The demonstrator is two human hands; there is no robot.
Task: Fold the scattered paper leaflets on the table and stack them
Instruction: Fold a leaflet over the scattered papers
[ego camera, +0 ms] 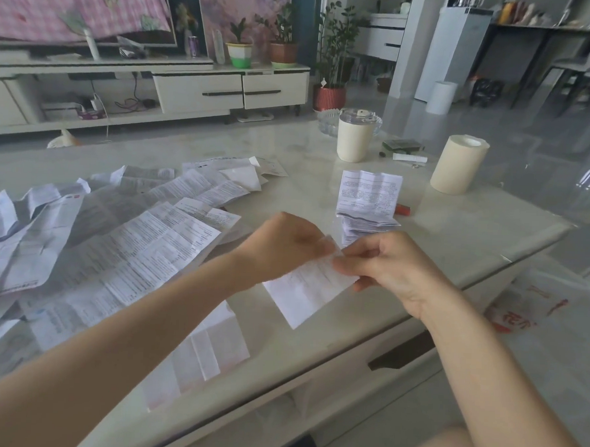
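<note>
1. The left hand [286,243] and the right hand [390,264] are close together above the pale marble-look table [455,237], near its front edge. Both pinch the upper end of one small white printed paper leaflet [304,291], I'd say to line its edges up for a fold.
2. That leaflet slopes down from the fingers toward the front edge. I cannot tell whether its lower corner touches the surface.
3. Just beyond the right hand, toward the right edge, is one stack of folded white leaflets [368,206]. Its top sheet has sprung half open, and the layers are too blurred to count. It lies apart from the loose ones, likely to keep finished work separate.
4. The unfolded, creased white leaflets [117,236] sprawl from the left edge to the middle, overlapping, and one reaches the front edge. There are well over six (no exact count is possible).
5. Toward the far right corner stand one cream lidded cup [353,138] and one cream paper roll [456,164], clear of the work.
</note>
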